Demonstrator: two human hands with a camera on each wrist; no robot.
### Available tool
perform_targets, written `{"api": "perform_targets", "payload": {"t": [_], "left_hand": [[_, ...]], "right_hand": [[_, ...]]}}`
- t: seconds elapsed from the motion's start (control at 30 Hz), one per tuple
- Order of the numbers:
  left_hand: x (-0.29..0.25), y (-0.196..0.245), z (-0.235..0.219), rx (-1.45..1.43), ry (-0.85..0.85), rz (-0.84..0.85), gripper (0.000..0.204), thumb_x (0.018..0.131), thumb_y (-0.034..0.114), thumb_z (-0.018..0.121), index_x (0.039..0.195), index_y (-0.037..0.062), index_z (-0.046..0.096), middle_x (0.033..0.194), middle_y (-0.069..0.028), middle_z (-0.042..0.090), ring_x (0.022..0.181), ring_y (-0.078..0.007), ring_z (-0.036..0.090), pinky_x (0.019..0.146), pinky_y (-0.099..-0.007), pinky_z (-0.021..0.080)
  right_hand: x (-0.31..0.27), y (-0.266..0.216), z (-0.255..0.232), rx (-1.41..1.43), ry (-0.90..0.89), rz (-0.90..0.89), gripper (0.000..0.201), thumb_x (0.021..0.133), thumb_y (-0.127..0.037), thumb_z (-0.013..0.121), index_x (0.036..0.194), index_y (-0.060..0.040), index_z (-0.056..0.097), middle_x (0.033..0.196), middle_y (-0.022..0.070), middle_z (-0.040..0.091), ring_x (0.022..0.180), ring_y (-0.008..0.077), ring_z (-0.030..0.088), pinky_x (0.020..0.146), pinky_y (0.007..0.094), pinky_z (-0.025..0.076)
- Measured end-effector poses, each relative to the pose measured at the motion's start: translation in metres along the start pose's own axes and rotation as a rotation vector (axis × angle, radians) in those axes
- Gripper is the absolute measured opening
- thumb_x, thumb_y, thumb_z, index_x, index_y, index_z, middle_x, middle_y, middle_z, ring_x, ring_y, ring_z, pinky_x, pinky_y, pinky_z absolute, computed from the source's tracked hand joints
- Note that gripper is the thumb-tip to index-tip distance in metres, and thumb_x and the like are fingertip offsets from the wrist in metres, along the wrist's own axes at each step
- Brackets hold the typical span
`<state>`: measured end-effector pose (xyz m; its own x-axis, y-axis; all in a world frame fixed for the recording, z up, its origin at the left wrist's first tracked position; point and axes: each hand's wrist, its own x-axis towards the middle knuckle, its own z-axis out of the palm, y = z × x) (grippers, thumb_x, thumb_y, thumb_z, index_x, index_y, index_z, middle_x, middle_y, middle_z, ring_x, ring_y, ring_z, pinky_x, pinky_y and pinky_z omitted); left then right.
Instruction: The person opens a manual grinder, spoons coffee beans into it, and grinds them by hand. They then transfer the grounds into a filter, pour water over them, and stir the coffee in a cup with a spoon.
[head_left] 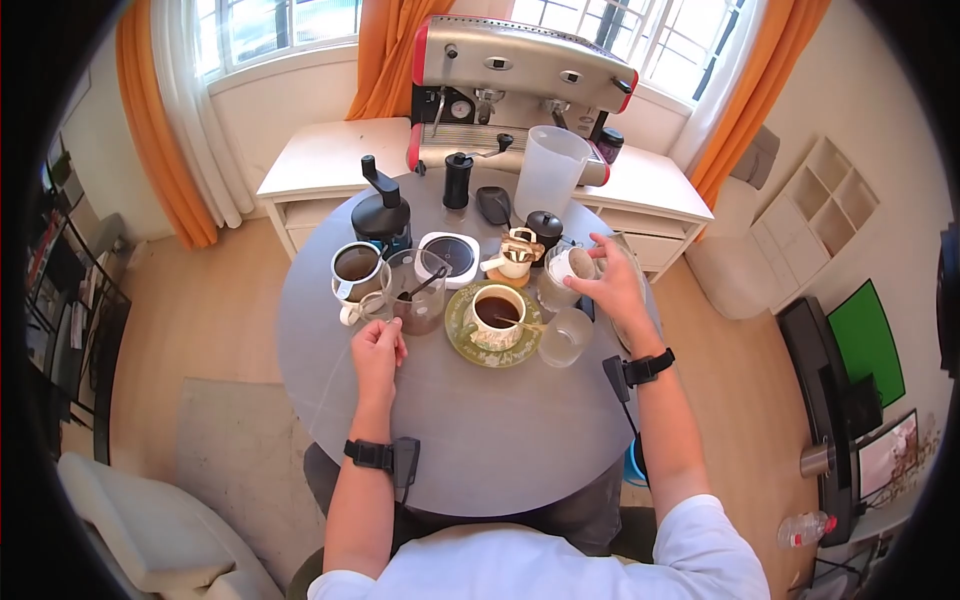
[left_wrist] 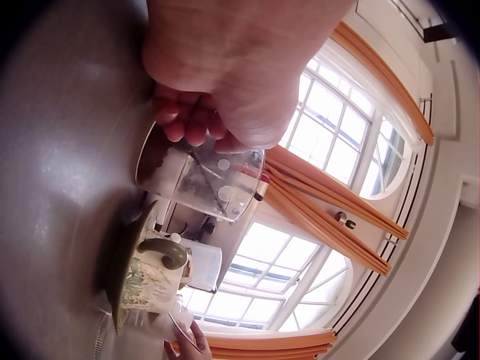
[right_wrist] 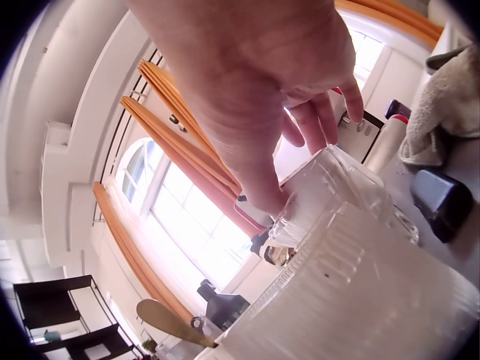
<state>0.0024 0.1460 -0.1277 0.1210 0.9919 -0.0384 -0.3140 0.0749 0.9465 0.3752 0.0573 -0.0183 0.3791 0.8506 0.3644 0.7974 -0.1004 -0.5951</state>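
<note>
On the right side of the table, my right hand (head_left: 618, 287) pinches a small clear cup (head_left: 573, 264) by its rim, at the mouth of a clear glass vessel (head_left: 556, 294). Thumb and fingers straddle that rim in the right wrist view, behind a ribbed glass (right_wrist: 360, 292). My left hand (head_left: 376, 352) rests loosely curled, holding nothing, by a clear glass pitcher (head_left: 418, 312) with a dark spoon inside. Between the hands, a patterned cup (head_left: 494, 333) of dark liquid, with a light stirrer, stands on a green saucer (head_left: 463, 341).
A glass server of dark liquid (head_left: 357, 266), a black grinder (head_left: 381, 216), a round-topped scale (head_left: 434, 247) and a tall frosted jug (head_left: 550, 170) stand farther back. Behind them is an espresso machine (head_left: 520, 78). A dark object and cloth (right_wrist: 442, 112) lie right of my right hand.
</note>
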Motion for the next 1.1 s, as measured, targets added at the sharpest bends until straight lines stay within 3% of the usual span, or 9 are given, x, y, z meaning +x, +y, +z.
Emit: {"api": "perform_targets", "payload": {"t": [0.3, 0.37, 0.47, 0.57, 1.0, 1.1], "left_hand": [[-0.001, 0.002, 0.002, -0.005, 0.014, -0.006, 0.036, 0.102, 0.014, 0.069, 0.069, 0.0101, 0.054, 0.062, -0.0003, 0.057, 0.050, -0.0077, 0.049, 0.046, -0.0244, 0.033], [0.000, 0.003, 0.001, 0.001, 0.015, -0.004, 0.036, 0.102, 0.014, 0.069, 0.069, 0.0101, 0.054, 0.062, -0.0003, 0.057, 0.050, -0.0077, 0.050, 0.046, -0.0244, 0.033], [0.002, -0.002, -0.003, 0.031, -0.020, 0.002, 0.032, 0.101, 0.017, 0.070, 0.073, 0.0112, 0.055, 0.064, -0.0006, 0.058, 0.052, -0.0095, 0.055, 0.046, -0.0243, 0.036], [0.001, -0.001, -0.002, 0.020, -0.015, -0.012, 0.033, 0.102, 0.016, 0.069, 0.073, 0.0110, 0.055, 0.064, -0.0007, 0.058, 0.052, -0.0100, 0.055, 0.046, -0.0244, 0.036], [0.000, 0.002, 0.000, -0.030, -0.006, -0.015, 0.035, 0.102, 0.016, 0.069, 0.071, 0.0102, 0.054, 0.063, -0.0012, 0.057, 0.052, -0.0094, 0.053, 0.046, -0.0242, 0.035], [0.002, 0.001, -0.002, -0.019, -0.013, -0.016, 0.035, 0.101, 0.015, 0.069, 0.071, 0.0108, 0.052, 0.063, -0.0014, 0.057, 0.052, -0.0099, 0.054, 0.046, -0.0242, 0.035]], "right_hand": [[-0.002, -0.007, -0.010, 0.020, -0.042, -0.042, 0.092, 0.072, -0.032, 0.094, 0.150, -0.0018, 0.054, 0.124, 0.0159, 0.071, 0.119, 0.0327, 0.066, 0.105, 0.0428, 0.051], [-0.001, -0.013, -0.011, 0.152, 0.016, -0.064, 0.090, 0.072, -0.032, 0.094, 0.148, -0.0023, 0.055, 0.123, 0.0147, 0.070, 0.118, 0.0330, 0.066, 0.105, 0.0437, 0.051], [-0.001, -0.022, -0.016, 0.070, 0.065, -0.139, 0.089, 0.072, -0.031, 0.094, 0.146, -0.0027, 0.056, 0.122, 0.0138, 0.070, 0.119, 0.0332, 0.064, 0.106, 0.0445, 0.050], [0.000, -0.018, -0.015, -0.092, -0.043, -0.142, 0.089, 0.071, -0.030, 0.095, 0.147, -0.0033, 0.056, 0.122, 0.0136, 0.070, 0.121, 0.0338, 0.062, 0.106, 0.0452, 0.050], [0.000, -0.007, -0.012, 0.058, 0.023, -0.056, 0.091, 0.072, -0.033, 0.095, 0.149, -0.0045, 0.055, 0.124, 0.0138, 0.071, 0.121, 0.0343, 0.062, 0.106, 0.0454, 0.050], [-0.003, 0.000, -0.010, 0.029, -0.041, -0.053, 0.093, 0.071, -0.036, 0.095, 0.149, -0.0050, 0.055, 0.124, 0.0135, 0.072, 0.121, 0.0335, 0.062, 0.105, 0.0446, 0.050]]}}
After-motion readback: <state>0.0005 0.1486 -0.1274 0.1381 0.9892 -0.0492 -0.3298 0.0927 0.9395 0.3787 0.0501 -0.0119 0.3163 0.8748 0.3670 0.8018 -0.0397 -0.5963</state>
